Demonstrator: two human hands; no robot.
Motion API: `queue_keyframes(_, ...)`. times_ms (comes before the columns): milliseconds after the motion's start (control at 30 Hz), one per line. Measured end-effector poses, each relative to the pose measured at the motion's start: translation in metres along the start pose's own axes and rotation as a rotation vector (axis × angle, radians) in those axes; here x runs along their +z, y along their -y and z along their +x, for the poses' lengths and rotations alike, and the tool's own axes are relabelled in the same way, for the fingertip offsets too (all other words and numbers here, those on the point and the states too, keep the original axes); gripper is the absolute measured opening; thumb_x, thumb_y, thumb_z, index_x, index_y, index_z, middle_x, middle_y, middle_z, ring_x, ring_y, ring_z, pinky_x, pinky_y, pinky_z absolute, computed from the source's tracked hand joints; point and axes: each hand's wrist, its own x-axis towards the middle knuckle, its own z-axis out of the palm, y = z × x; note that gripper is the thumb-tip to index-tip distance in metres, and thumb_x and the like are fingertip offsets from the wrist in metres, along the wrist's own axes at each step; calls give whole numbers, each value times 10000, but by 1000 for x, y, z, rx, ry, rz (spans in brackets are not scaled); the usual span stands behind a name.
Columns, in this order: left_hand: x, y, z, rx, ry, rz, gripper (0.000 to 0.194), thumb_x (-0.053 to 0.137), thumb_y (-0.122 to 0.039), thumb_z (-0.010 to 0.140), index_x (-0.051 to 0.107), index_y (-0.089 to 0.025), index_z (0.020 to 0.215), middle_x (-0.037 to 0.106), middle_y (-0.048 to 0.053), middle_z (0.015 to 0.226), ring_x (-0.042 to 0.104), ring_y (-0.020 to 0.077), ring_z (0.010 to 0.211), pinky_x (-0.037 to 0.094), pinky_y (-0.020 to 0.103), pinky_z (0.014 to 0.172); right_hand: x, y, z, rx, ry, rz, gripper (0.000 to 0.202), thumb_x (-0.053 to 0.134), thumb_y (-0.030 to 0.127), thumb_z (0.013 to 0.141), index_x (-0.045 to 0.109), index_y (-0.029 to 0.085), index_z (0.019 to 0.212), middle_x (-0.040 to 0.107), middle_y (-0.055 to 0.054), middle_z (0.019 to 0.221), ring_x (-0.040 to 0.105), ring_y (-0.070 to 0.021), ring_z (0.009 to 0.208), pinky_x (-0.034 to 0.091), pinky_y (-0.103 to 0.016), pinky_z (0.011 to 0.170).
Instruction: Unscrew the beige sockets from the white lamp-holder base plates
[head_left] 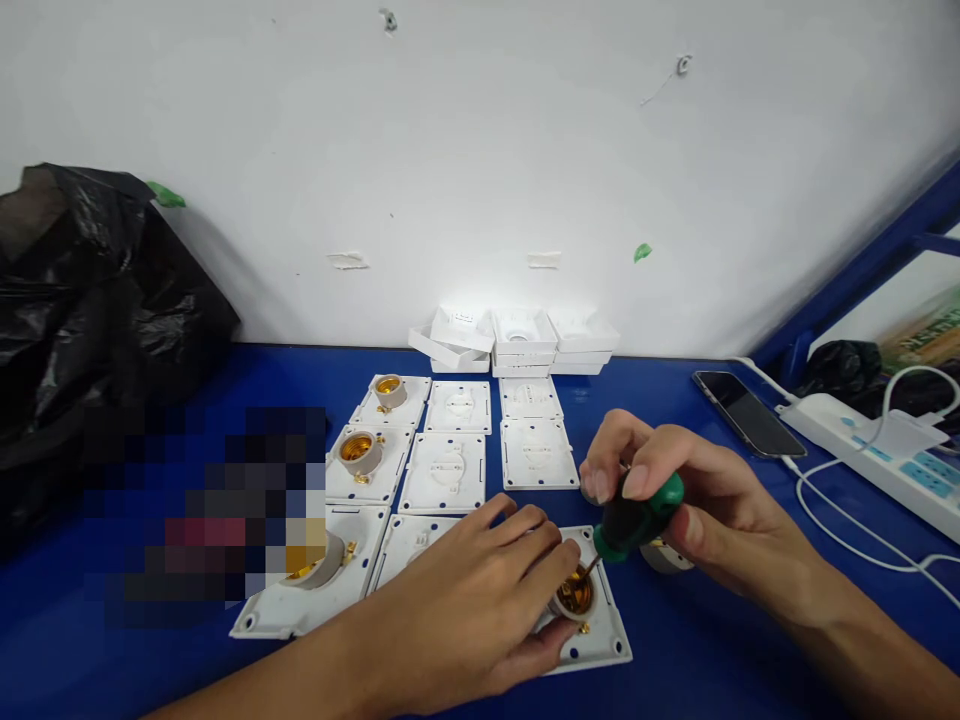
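My right hand (712, 500) grips a screwdriver (636, 520) with a dark green and black handle. Its thin shaft slants down into the brass inside of a lamp socket (576, 594). This socket sits on a white square plate (609, 632) near the front of the table. My left hand (480, 590) is closed around the socket's near and left sides, thumb in front and fingers behind, hiding part of it and of the plate. Whether the screwdriver tip meets a screw cannot be seen. Partly behind my right hand lies another round socket (666, 556).
To the left, plates with sockets (361, 452) stand in a column, beside bare white plates (444, 470). White box covers (523, 345) are stacked against the wall. A black bag (97, 330) is at far left; a phone (750, 412), cables and power strip (885, 455) are right.
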Motion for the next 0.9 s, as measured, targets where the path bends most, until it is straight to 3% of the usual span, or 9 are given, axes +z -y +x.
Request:
queue_keyframes(100,0,0,-1,-1,3,17,192,561,-373,1054,564,-188,1100,675,40,1049,629,242,1013,460,394,941,-4,-7,0,13,45,28,282,516,316,1046,660,314,1288,638,-71,1071,582,-204,1010,513,-346,858)
queue_keyframes(267,1,1,1,14,3,16,191,568,-359,1046,571,-177,1105,672,34,1034,621,240,981,482,395,897,-12,-20,0,82,-77,91,249,671,307,970,645,353,1213,636,-25,1029,579,-165,938,492,-297,789)
queue_keyframes(367,4,2,1,-6,5,19,220,570,-368,1043,568,-176,1149,671,41,1061,621,249,1021,491,412,919,-18,-19,3,145,-5,92,275,605,346,1004,624,364,1278,652,-49,1036,605,-186,924,508,-315,738)
queue_keyframes(467,6,2,1,-5,-10,29,229,581,-362,1035,567,-171,1160,672,51,1073,621,254,1031,506,418,911,-23,-16,6,20,-53,9,230,756,396,886,713,332,1103,596,-42,1015,568,-197,943,517,-332,763)
queue_keyframes(533,6,2,1,1,-26,26,234,596,-362,1026,566,-167,1153,673,58,1076,625,252,1029,519,414,903,-25,-13,7,-19,-49,-16,169,755,387,887,727,350,1050,579,-23,928,558,-192,901,513,-344,772)
queue_keyframes(633,5,2,2,2,-21,9,238,621,-362,1011,566,-172,1142,676,58,1068,631,251,1022,533,409,890,-27,-9,7,-10,42,-41,202,649,355,969,706,393,1159,634,-32,962,604,-202,933,529,-378,798)
queue_keyframes(700,3,2,3,-4,-13,-16,235,627,-357,1007,566,-177,1145,676,59,1062,630,257,1022,535,414,891,-26,-5,6,6,76,-59,232,645,328,977,697,382,1197,661,-50,1050,624,-212,994,550,-383,803)
queue_keyframes(800,2,2,3,-22,-17,-62,248,635,-341,1008,562,-180,1181,666,61,1061,623,260,1025,534,428,905,-17,1,4,-23,6,-104,260,782,251,887,726,323,1130,655,-45,1039,627,-186,949,568,-327,762)
queue_keyframes(900,2,2,3,-26,-20,-78,264,640,-325,1009,556,-178,1211,658,65,1067,622,261,1034,534,443,924,-4,5,2,-58,-48,-138,298,694,156,950,715,292,1214,705,-58,1043,656,-176,981,577,-310,783)
